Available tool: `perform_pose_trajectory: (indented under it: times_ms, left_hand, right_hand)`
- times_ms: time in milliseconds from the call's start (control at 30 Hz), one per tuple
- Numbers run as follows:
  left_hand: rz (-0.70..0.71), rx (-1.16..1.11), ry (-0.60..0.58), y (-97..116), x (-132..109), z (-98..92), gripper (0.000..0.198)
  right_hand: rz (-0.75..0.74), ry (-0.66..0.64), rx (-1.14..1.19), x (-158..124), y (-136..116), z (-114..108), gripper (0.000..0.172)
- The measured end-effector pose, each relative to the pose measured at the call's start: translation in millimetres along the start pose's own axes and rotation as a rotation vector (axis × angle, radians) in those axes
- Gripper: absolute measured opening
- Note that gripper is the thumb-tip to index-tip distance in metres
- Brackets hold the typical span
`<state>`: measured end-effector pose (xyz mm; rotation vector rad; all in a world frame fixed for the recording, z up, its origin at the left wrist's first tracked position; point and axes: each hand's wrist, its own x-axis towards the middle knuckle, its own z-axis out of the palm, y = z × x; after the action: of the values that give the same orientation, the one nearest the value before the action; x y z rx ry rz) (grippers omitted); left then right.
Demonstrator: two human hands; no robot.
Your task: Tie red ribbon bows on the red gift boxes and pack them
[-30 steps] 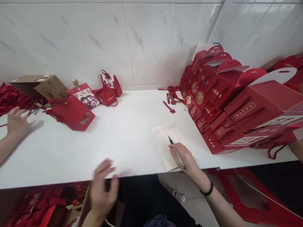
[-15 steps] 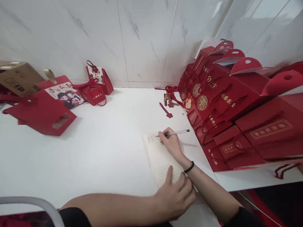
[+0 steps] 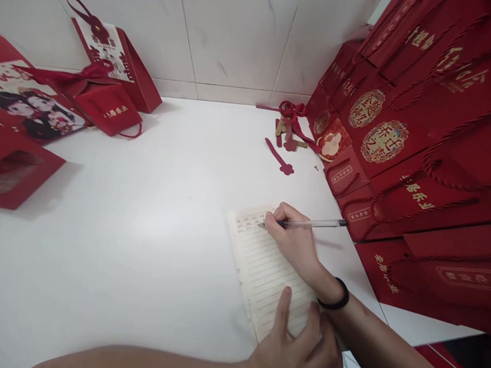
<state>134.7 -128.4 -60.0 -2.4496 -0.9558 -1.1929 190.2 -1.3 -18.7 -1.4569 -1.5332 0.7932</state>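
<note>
- Marble-veined tile wall (image 3: 240,39): running along the back.
- White worktop (image 3: 151,251): carrying everything below.
- Red gift box stack (image 3: 442,161): filling the right side, rope handles and gold lettering showing, frame edge cutting it off.
- Windowed red box (image 3: 27,154): sitting far left, partly out of view.
- Couple-print red box (image 3: 37,111): standing just behind it.
- Tent-shaped red box (image 3: 139,75): standing by the wall.
- Ribbon-tied small red box (image 3: 108,105): sitting in front of that one, bow on top.
- Lined notepad (image 3: 264,269): lying on the worktop near the stack, handwriting filling the top rows.
- Left hand (image 3: 293,343): resting on the notepad's lower part, fingers spreading, grip loose.
- Right hand (image 3: 296,241): resting at the notepad's upper right; grip narrow, pinching the pen.
- Clear-barrel pen (image 3: 323,223): lying nearly level in the grip, tip pointing left at the written rows.
- Ribbon-and-tag heap (image 3: 287,131): lying beside the stack.
- Black wristband (image 3: 346,293): circling the right wrist.
- Flower-ended red strip (image 3: 279,157): lying just in front of the heap.
- Tiny gold-coloured piece (image 3: 316,167): lying near the stack; too small to identify.
</note>
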Motion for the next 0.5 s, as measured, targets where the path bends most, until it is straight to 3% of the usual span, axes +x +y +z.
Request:
perform_pose_trajectory:
  times_ms: [233, 500]
  left_hand:
    - [0.0, 0.005, -0.029, 1.3, -2.2, -0.6, 0.014]
    - [0.012, 0.02, -0.023, 1.1, -3.6, 0.6, 0.013]
  right_hand:
    - [0.007, -0.04, -0.03, -0.2, 0.8, 0.4, 0.032]
    - [0.012, 0.008, 0.0, 0.5, -0.8, 1.4, 0.031]
